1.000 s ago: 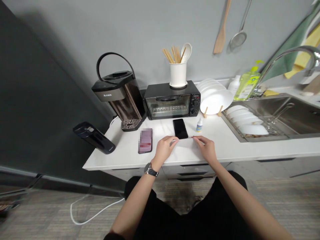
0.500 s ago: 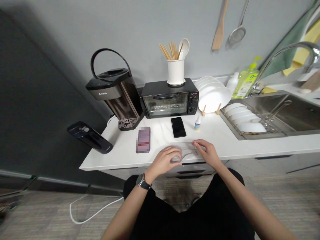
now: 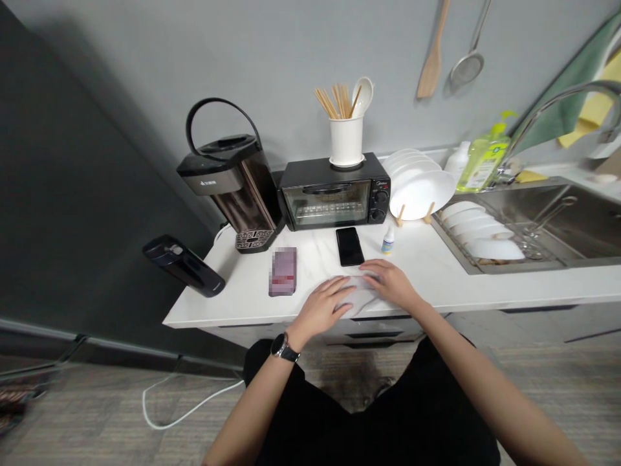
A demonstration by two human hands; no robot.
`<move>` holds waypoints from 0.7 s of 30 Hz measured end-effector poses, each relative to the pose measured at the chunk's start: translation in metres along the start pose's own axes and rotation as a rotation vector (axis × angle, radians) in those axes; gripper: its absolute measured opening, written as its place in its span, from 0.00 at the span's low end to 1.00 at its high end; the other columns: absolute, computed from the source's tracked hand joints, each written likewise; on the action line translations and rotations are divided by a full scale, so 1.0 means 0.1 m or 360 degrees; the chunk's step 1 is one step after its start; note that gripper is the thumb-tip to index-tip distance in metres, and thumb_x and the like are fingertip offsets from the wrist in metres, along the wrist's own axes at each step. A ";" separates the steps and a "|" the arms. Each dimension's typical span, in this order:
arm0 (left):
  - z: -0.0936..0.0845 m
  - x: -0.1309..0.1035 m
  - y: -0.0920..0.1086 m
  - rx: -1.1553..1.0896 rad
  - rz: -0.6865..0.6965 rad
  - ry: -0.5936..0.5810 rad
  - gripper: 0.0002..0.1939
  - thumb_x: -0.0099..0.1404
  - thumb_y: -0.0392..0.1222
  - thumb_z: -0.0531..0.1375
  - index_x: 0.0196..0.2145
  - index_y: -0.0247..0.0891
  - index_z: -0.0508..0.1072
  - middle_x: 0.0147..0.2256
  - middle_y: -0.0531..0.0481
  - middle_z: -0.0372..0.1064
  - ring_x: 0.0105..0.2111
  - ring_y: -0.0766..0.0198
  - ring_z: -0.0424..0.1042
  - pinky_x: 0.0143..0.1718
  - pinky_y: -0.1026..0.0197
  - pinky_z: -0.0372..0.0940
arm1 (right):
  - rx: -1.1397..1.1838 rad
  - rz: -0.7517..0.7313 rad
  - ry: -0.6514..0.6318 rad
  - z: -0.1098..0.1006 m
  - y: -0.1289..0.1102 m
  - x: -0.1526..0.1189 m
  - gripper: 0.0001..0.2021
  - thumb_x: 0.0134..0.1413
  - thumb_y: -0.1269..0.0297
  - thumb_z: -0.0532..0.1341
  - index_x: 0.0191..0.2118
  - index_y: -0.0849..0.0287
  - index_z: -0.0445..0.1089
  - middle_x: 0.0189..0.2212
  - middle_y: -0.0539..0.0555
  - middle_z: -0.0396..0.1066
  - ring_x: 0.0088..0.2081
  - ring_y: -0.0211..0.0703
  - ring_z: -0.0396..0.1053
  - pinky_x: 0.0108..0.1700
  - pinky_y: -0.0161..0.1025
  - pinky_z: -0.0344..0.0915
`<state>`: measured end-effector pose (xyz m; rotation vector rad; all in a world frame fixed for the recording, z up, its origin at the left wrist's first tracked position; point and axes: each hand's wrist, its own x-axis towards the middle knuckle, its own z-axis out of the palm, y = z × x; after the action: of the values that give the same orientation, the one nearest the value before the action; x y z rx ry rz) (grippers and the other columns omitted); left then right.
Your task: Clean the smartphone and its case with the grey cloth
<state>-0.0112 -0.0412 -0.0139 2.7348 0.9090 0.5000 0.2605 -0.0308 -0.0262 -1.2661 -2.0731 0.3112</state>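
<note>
A thin, pale grey cloth (image 3: 359,299) lies on the counter's front edge, its near part wrinkled and slightly over the edge. My left hand (image 3: 326,304) rests on its left side, fingers stretched out and thumb apart. From the right, my right hand (image 3: 392,285) lies over the cloth with its fingers extended; part of the cloth is hidden under both hands. Just beyond my right fingertips is a black smartphone (image 3: 350,246), lying screen up. A small white dropper-type bottle (image 3: 388,240) with a blue and yellow label stands to the phone's right.
A blurred-out purple item (image 3: 283,272) and a dark bottle-shaped object (image 3: 184,265) are at left. Behind stand a water dispenser (image 3: 242,194), a toaster oven (image 3: 334,194) bearing a chopstick holder (image 3: 346,139), and racked plates (image 3: 421,194). The sink (image 3: 582,223) with bowls is right.
My right hand has shifted left, from pinching the cloth's right side to lying over it with extended fingers. The cloth looks flatter and narrower. My left hand's fingers have straightened; the view has shifted slightly.
</note>
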 end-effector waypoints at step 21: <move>-0.05 0.13 0.00 -0.0034 0.0011 -0.0190 0.30 0.76 0.55 0.59 0.72 0.53 0.61 0.76 0.46 0.47 0.75 0.52 0.52 0.74 0.40 0.48 | -0.0078 -0.0063 -0.0151 -0.12 -0.04 -0.41 0.29 0.63 0.49 0.67 0.66 0.51 0.70 0.66 0.61 0.67 0.66 0.59 0.65 0.69 0.61 0.61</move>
<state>-0.0038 -0.0327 -0.0060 2.7161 0.8601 0.3409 0.2779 -0.0699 -0.0331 -1.2591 -2.1953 0.3093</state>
